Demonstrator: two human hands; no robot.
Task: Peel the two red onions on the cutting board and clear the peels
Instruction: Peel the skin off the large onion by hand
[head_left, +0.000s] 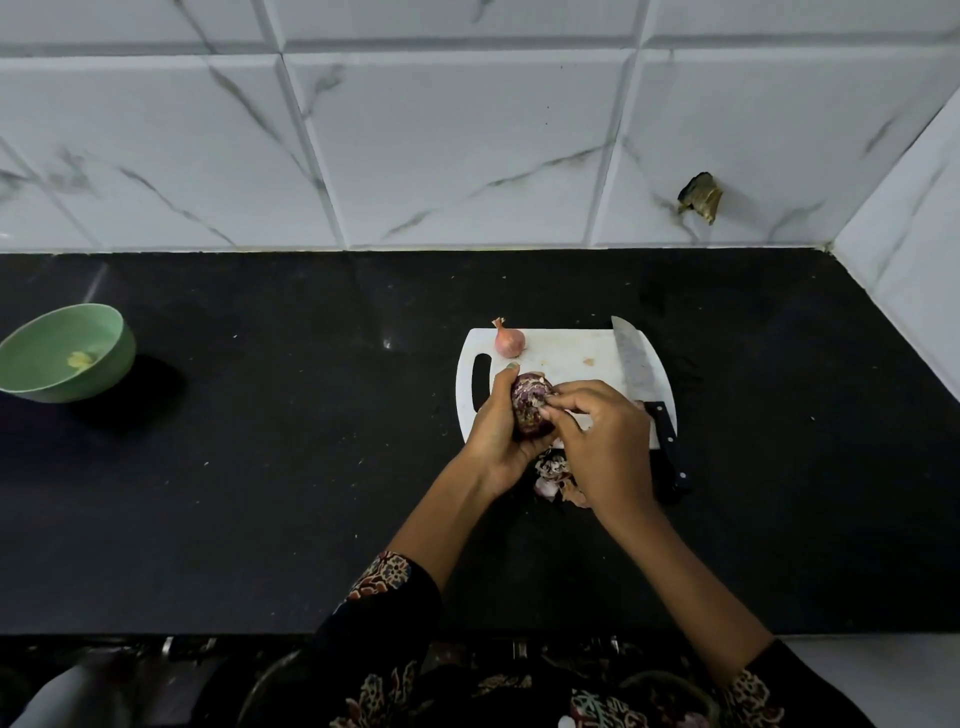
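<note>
Head view: knife handle (670, 452) partly hidden.

A home kitchen: black counter (260, 493) against marbled white wall tiles (467, 145) (cutting board (566, 353), knife (636, 364) at hand).

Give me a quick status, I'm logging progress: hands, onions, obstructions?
Left hand grips onion, right hand pinches its skin. Second onion unpeeled on cutting board. Peels on counter. Knife alongside, not blocking.
</note>
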